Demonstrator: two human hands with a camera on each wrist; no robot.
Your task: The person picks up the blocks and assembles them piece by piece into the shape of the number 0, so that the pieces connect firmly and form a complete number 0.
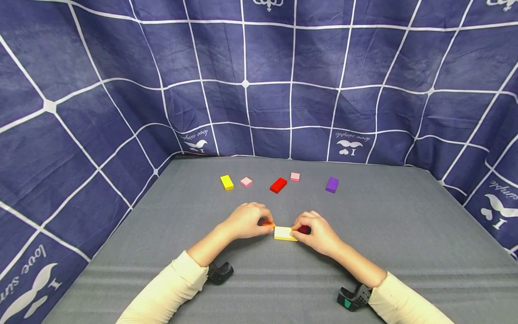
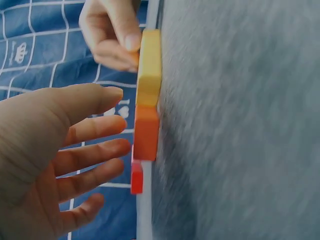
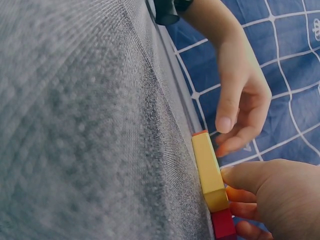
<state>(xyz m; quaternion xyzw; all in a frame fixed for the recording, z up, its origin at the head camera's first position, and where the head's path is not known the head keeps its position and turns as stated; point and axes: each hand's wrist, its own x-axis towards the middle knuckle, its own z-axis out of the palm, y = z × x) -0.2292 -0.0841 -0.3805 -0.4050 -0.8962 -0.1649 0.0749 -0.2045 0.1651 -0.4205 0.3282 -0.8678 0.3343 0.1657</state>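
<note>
A yellow block lies flat on the grey table. An orange block meets its left end, and a dark red block meets its right end. My left hand hovers over the orange block; in the left wrist view its loosely extended fingers stand apart from the blocks. With the thumb at its top edge, my right hand is at the yellow block's right end. Its other fingertips are beside the dark red block and partly hidden. I see no firm grip by the right hand.
Farther back lie a small yellow block, a pink block, a red block, a second pink block and a purple block. A blue curtain with white lines rises behind the grey table.
</note>
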